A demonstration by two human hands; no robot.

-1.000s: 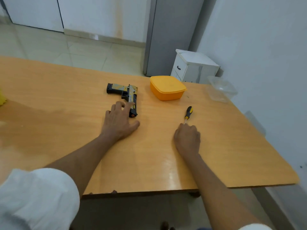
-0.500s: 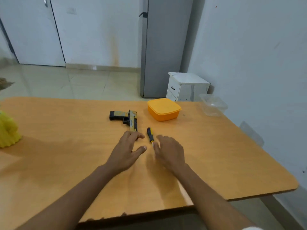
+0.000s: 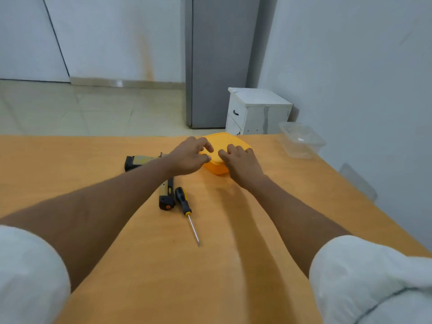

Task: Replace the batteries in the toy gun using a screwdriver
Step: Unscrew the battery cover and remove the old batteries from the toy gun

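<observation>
We reach both hands to the lidded orange plastic box [image 3: 224,146] at the far side of the orange wooden tabletop [image 3: 163,265]. Our left hand [image 3: 188,156] curls its fingers onto the near left corner of the lid; our right hand [image 3: 240,161] lays bent fingers on the lid's near edge, though we cannot tell whether either truly grips. The black-and-tan toy gun [image 3: 166,197] lies partly under our left forearm, with the black-and-yellow-handled screwdriver [image 3: 187,212] just beside its muzzle. A clear plastic tub [image 3: 301,142] sits near the wall.

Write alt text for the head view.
Both hands, left hand and right hand, reach to an orange lidded container on a wooden table. Nearer lie a toy gun and a screwdriver, side by side.
</observation>
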